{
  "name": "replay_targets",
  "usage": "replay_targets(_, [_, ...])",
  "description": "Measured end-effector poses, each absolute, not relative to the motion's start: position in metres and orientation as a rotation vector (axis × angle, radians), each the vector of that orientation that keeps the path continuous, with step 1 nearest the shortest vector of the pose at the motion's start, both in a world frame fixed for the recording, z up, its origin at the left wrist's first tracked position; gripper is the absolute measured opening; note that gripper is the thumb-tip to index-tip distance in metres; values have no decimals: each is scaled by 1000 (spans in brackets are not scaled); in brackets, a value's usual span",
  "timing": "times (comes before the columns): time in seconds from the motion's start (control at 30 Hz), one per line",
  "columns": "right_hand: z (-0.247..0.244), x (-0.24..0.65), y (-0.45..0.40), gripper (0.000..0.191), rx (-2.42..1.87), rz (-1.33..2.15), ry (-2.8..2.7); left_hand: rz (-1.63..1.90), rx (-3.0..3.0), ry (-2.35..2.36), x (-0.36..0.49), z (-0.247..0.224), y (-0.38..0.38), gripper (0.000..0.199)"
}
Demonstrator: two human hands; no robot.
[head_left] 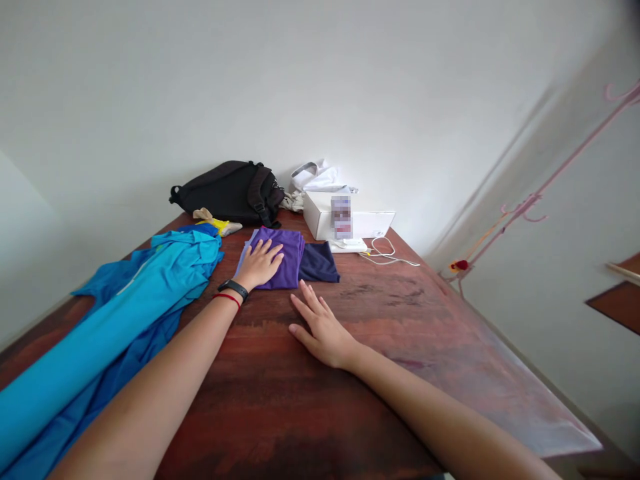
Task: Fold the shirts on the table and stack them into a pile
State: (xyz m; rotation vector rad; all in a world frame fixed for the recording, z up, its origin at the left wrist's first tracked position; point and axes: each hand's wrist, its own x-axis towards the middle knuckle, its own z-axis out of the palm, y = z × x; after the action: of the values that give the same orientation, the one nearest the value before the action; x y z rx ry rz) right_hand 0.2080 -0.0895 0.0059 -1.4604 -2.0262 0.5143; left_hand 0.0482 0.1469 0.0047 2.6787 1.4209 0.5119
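My left hand [259, 262] lies flat with fingers spread on a folded purple cloth [289, 257], wearing a black band at the wrist. A lilac edge of cloth shows at the left side of this stack. Beside it, partly under the purple one, is a folded navy cloth [319, 262]. My right hand [324, 330] is just in front of the navy cloth, low over the wooden table [280, 413], fingers stretched out and holding nothing. Left of my left arm, a bright blue garment [150, 287] lies in a loose heap, running toward me.
At the back, a black backpack [220, 190] leans near the wall. To its right are a white box [320, 220], white cloth [317, 177] and a white device [349, 246] with a cable [393, 259]. Yellow cloth [220, 225] sits behind the blue heap. A pink rack [530, 200] stands right.
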Motion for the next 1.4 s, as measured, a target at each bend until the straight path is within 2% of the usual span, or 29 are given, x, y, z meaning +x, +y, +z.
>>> replay_targets(0.1, [7, 209, -86, 51, -1284, 623, -1897, 481, 2684, 1436, 47, 9, 145, 56])
replay_targets(0.2, [5, 217, -80, 40, -1113, 912, -1643, 481, 2668, 1463, 47, 16, 139, 53])
replay_targets(0.37, [9, 246, -67, 51, -765, 1573, -1048, 455, 2619, 1518, 53, 28, 104, 60])
replay_targets(0.47, [14, 259, -61, 51, -705, 1719, -858, 478, 2580, 1397, 63, 35, 64, 62])
replay_targets(0.67, [13, 264, -57, 44, -689, 1855, -826, 711, 2311, 853, 85, 56, -8, 58])
replay_targets(0.87, [6, 258, -60, 41, -692, 1734, -916, 908, 2038, 727, 88, 52, -34, 59])
replay_targets(1.13, [8, 244, -75, 51, -760, 1474, -1264, 916, 1937, 710, 86, 28, -41, 61])
replay_targets(1.3, [25, 234, -95, 49, -919, 999, -1788, 760, 1806, 509, 86, 35, -44, 67])
replay_targets(1.4, [35, 225, -106, 41, -960, 756, -1953, 593, 1653, 352, 86, 37, -50, 65])
